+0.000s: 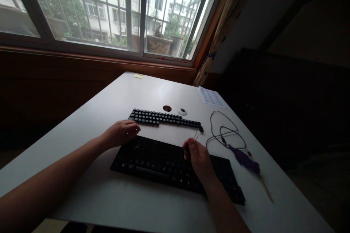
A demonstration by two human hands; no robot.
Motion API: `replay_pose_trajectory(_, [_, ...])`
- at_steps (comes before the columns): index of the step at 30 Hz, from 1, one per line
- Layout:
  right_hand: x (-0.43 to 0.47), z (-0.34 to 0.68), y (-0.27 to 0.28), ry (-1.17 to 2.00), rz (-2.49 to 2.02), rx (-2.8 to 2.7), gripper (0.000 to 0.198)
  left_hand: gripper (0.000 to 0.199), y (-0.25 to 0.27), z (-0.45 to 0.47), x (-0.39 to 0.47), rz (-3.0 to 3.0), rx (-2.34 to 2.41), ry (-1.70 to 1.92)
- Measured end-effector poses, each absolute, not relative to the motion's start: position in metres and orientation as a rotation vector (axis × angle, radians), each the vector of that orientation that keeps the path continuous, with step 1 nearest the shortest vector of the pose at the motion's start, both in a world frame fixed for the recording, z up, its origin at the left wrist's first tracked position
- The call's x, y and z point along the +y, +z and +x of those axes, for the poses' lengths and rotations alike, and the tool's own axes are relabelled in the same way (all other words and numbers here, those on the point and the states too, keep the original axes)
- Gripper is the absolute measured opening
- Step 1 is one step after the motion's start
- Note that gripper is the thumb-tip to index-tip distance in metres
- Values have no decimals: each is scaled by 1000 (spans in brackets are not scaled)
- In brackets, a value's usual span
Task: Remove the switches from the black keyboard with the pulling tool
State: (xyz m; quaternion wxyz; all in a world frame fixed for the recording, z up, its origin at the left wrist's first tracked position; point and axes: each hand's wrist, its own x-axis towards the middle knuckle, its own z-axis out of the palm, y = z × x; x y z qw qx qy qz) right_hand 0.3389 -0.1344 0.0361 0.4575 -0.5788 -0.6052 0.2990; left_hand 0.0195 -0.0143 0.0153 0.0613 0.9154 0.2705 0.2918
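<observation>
A black keyboard (153, 173) lies across the near part of the white table. Its upper area looks darker and lower, apparently without keycaps, while keycaps show along the front rows. Behind it, loose black keycaps (164, 117) are laid out in rows. My right hand (197, 156) is closed over the keyboard's right half, gripping a wire keycap puller (196, 135) whose thin loops point away from me. Close to the wire, a dark keycap (201, 129) sits at the right end of the rows. My left hand (123, 131) has its fingers curled together beside the leftmost keycaps; what they pinch, if anything, is hidden.
A looped black cable (228, 127) and a purple duster (244, 160) with a wooden handle lie right of the keyboard. Behind the keycaps are a round hole (167, 109) and its ring-shaped cover (182, 111). Papers (213, 97) lie at the back right, a yellow note (138, 76) farther back.
</observation>
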Motion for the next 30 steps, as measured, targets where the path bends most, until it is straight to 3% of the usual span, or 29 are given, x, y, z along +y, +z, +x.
replay_pose_trajectory(9, [-134,339,36,557,-1477,-1567,47,17,22,20,-16,2875,825,749])
replay_pose_trajectory(15, [-136,333,32,686,-1411,-1586,40,18,24,19,-17,2942,855,699])
replay_pose_trajectory(30, [-137,321,23,600,-1161,-1914,23,18,24,20,-16,2976,860,669])
